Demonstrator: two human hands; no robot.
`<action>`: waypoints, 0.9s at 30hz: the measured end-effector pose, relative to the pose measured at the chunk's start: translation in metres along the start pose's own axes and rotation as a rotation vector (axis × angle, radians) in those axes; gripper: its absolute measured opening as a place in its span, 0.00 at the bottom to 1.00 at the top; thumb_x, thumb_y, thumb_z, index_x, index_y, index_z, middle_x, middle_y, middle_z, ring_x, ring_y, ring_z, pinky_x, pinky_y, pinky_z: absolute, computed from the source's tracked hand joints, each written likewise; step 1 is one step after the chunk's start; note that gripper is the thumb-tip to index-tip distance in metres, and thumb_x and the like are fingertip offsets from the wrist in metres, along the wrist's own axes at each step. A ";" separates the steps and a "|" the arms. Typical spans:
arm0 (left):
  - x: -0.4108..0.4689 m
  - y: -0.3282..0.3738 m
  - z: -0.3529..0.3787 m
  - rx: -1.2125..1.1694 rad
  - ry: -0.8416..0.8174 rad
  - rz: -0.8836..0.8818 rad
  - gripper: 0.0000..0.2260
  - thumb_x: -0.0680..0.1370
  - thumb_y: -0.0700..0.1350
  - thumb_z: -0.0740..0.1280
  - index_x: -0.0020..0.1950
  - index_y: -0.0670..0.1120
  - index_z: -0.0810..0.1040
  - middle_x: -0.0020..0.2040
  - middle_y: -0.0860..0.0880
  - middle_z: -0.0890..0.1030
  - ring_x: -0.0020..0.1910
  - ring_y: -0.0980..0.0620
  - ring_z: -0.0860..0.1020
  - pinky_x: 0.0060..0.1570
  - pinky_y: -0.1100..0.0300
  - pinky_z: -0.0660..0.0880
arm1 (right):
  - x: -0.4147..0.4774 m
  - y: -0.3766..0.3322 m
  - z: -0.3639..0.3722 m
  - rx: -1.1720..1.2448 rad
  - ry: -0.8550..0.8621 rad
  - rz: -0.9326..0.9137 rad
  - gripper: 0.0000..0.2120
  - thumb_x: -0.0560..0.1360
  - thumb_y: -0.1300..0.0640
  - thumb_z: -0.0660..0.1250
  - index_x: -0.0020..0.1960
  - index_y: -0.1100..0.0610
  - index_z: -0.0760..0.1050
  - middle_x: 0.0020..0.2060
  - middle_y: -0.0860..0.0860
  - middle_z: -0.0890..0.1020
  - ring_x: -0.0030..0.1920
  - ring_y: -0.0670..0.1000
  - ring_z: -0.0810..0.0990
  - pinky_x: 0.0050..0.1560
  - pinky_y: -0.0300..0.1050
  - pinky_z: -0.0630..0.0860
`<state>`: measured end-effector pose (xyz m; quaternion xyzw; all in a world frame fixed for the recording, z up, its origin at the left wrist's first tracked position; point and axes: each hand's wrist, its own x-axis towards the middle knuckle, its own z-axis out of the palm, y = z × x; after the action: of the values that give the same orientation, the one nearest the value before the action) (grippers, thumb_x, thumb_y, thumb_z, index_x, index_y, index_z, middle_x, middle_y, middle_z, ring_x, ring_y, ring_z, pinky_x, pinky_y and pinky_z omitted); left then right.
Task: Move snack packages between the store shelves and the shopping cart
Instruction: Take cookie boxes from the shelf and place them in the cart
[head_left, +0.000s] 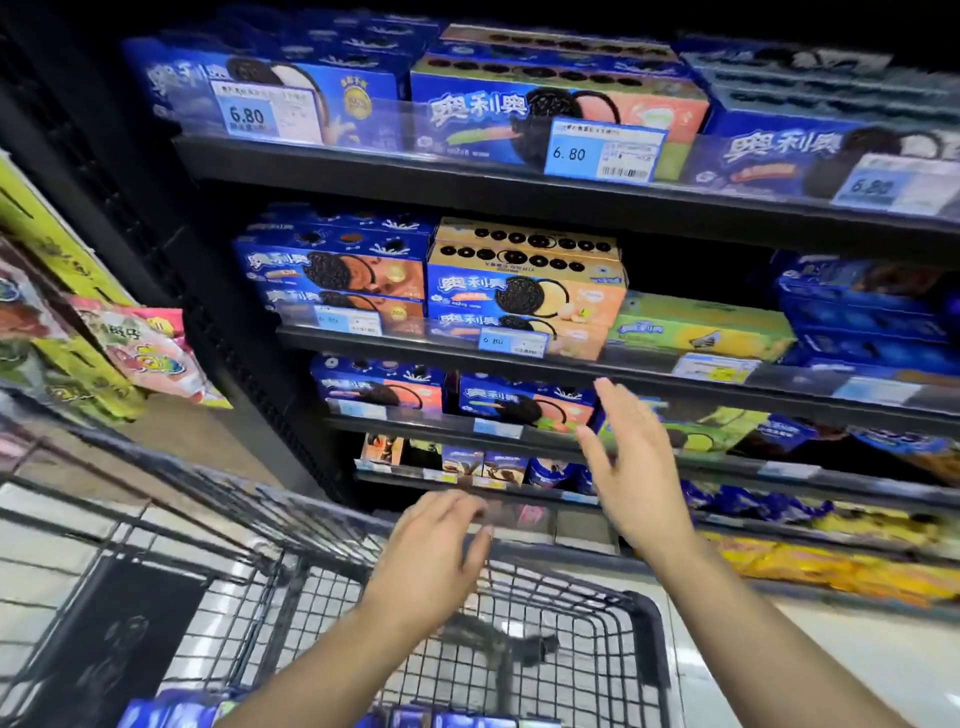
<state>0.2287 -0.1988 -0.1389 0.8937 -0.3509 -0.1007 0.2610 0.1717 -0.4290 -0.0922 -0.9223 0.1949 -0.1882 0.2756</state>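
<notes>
Blue cookie boxes (524, 296) with a black cookie picture and orange or green ends sit in stacks on the dark shelves (363, 169). More blue packs (166, 712) lie in the wire cart (652, 623). The left hand (436, 540) is over the cart and the right hand (634, 467) is up by the shelves. Each grip is open and holds nothing.

Both forearms bare, extended forward and upward from the lower frame edge. Left hand (436, 540): palm down, fingers loosely extended and slightly spread, holding nothing. Right hand (636, 467): raised higher than the left, palm facing left, fingers straight and together, thumb apart, holding nothing. Hands apart, not touching; both slightly motion-blurred.
</notes>
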 end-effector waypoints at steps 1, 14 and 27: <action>-0.008 -0.001 -0.004 0.027 -0.024 -0.004 0.11 0.83 0.55 0.59 0.61 0.53 0.76 0.57 0.57 0.77 0.61 0.55 0.72 0.65 0.56 0.70 | -0.014 -0.004 0.004 0.007 -0.018 -0.023 0.25 0.80 0.56 0.67 0.75 0.57 0.68 0.73 0.53 0.72 0.75 0.55 0.67 0.76 0.54 0.63; -0.176 -0.095 -0.007 0.155 -0.310 -0.226 0.10 0.80 0.49 0.65 0.59 0.47 0.77 0.57 0.47 0.79 0.61 0.43 0.75 0.60 0.53 0.68 | -0.248 -0.057 0.134 0.260 -0.653 0.134 0.21 0.81 0.49 0.66 0.70 0.56 0.74 0.68 0.52 0.76 0.68 0.52 0.74 0.70 0.49 0.70; -0.239 -0.139 0.045 0.413 -0.683 -0.188 0.43 0.79 0.60 0.66 0.79 0.65 0.35 0.79 0.54 0.27 0.78 0.46 0.29 0.77 0.39 0.43 | -0.272 -0.048 0.200 0.297 -0.997 0.600 0.31 0.72 0.26 0.61 0.61 0.49 0.75 0.62 0.47 0.76 0.60 0.49 0.75 0.56 0.46 0.69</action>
<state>0.1166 0.0319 -0.2521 0.8705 -0.3470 -0.3426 -0.0661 0.0429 -0.1786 -0.2847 -0.7557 0.2658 0.3279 0.5007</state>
